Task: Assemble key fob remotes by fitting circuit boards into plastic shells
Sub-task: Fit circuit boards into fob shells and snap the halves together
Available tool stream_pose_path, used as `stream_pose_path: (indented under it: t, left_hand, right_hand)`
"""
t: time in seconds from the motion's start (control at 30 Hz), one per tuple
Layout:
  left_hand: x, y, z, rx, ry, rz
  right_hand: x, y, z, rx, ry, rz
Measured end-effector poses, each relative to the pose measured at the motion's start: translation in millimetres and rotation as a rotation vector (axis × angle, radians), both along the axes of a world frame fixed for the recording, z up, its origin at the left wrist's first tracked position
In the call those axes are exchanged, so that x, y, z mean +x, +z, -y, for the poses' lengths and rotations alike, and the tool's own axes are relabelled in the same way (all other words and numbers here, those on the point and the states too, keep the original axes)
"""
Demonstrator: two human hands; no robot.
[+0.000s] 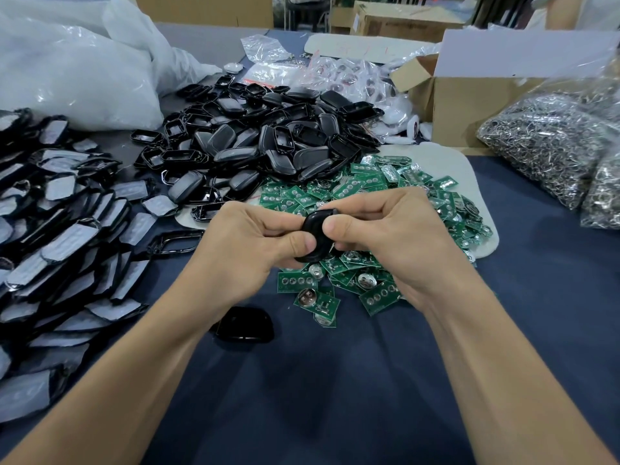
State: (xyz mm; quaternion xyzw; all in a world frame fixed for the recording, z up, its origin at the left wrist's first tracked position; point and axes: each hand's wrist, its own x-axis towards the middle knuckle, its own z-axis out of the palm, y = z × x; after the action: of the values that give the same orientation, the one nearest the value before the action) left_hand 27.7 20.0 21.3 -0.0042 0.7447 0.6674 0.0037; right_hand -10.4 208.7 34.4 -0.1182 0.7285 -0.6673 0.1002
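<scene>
Above the near edge of the heap of circuit boards, just over the blue cloth, both hands hold one black shell between them. The left hand pinches its lower end, and the right hand pinches the upper end, thumb pressed on the glossy face. Whether a board already sits inside is hidden. The shell looks light, stiff and smooth, so probably slippery; gripping its rim edges rather than the curved face should steady it. The boards look thin and light, with exposed battery clips, and are best taken by their edges. A loose shell lies on the cloth beside the left forearm.
</scene>
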Motion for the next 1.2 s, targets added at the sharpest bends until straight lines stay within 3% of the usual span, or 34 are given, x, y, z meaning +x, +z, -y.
stream_pose_path:
  t: [0.13, 0.43, 0.8, 1.0, 1.2]
  left_hand:
    - [1.3, 0.9, 0.2, -0.049, -0.05, 0.002]
    - [1.0, -0.5, 0.7, -0.151, -0.044, -0.001]
    - [12.5, -2.4, -22.1, 0.031, 0.283, -0.367]
    - [19.6, 2.5, -24.4, -0.174, 0.372, -0.519]
    - [17.7, 0.3, -20.3, -0.295, 0.412, -0.476]
  right_hand:
    - [-1.3, 5.1, -7.8, 0.018, 0.07, 0.001]
    - [-2.6, -0.3, -3.9, -0.004, -0.018, 0.003]
    - [0.6, 3.0, -1.3, -0.187, 0.022, -0.132]
    - [2.7, 0.0, 2.7, -0.225, 0.031, -0.136]
    - [4.9, -6.2, 10.2, -0.196, -0.004, -0.167]
